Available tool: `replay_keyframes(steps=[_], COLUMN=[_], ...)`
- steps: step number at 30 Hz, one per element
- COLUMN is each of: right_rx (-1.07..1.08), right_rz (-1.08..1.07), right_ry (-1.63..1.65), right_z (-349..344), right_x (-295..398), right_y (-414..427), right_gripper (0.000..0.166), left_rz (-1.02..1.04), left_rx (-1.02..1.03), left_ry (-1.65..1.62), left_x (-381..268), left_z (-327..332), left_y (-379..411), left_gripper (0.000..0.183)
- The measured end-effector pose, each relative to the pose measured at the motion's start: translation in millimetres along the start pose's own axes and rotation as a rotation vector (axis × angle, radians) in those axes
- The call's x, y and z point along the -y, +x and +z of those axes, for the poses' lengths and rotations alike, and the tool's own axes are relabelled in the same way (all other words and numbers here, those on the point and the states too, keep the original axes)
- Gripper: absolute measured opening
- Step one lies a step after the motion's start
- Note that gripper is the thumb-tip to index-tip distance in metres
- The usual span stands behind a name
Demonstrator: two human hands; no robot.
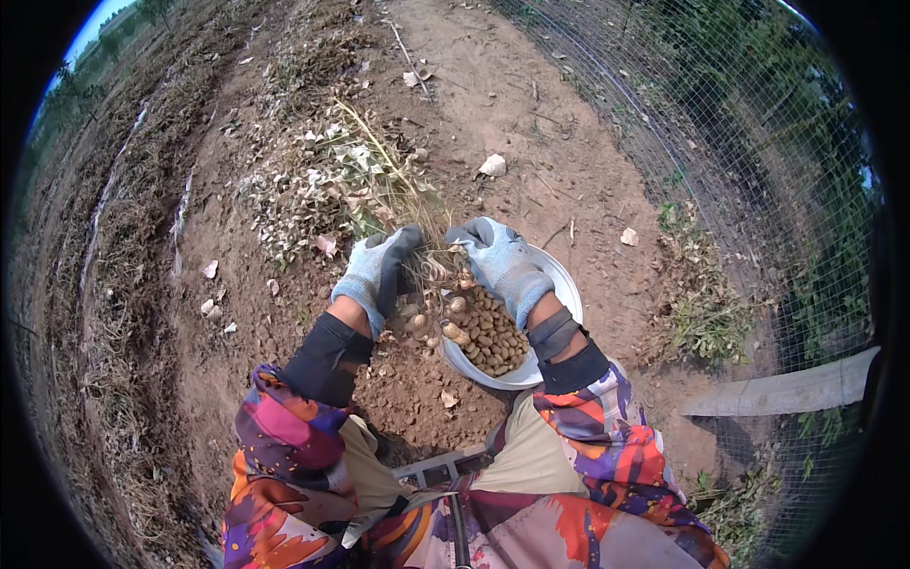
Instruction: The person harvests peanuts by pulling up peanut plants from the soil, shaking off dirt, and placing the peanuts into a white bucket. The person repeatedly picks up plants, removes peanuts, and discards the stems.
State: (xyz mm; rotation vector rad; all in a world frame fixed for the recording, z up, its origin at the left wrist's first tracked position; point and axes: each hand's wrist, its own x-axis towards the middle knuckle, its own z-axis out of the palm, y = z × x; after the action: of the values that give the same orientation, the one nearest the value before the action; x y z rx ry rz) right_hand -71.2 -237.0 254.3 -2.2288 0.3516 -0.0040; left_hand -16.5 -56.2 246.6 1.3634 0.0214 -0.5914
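My left hand (380, 267), in a light-blue knit work glove with a grey coating, is closed around the root end of a dried peanut plant (426, 249). Its stems and withered leaves stretch away toward the upper left. Several peanut pods (418, 321) dangle from the roots below my fingers. My right hand (498, 259), gloved the same way, pinches the plant's right side with the fingertips. Under that hand stands a round white tub (566, 288), partly hidden by the hand and forearm. Loose unshelled peanuts (490, 338) lie in it.
More withered peanut vines (306, 178) lie on the soil ahead to the left. Wire mesh fencing (746, 178) runs along the right, with a pale post (789, 387) near me. Crop rows (128, 284) line the left. Part of a low seat (437, 466) shows between my legs.
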Motion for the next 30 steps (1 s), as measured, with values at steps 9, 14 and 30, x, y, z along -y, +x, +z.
replay_keyframes(steps=[9, 14, 30], right_rx=[0.257, 0.203, 0.155], right_rz=[-0.087, 0.055, -0.188], right_ry=[0.111, 0.350, 0.478], right_z=[10, 11, -49], right_x=[13, 3, 38], right_y=[-10, -4, -27], right_gripper=[0.103, 0.089, 0.054], left_rz=[0.198, 0.052, 0.150], left_rx=[0.199, 0.182, 0.696], left_ry=[0.089, 0.302, 0.308], left_x=[4, -7, -23], left_z=[1, 10, 29], left_y=[7, 1, -8], left_gripper=[0.053, 0.085, 0.054])
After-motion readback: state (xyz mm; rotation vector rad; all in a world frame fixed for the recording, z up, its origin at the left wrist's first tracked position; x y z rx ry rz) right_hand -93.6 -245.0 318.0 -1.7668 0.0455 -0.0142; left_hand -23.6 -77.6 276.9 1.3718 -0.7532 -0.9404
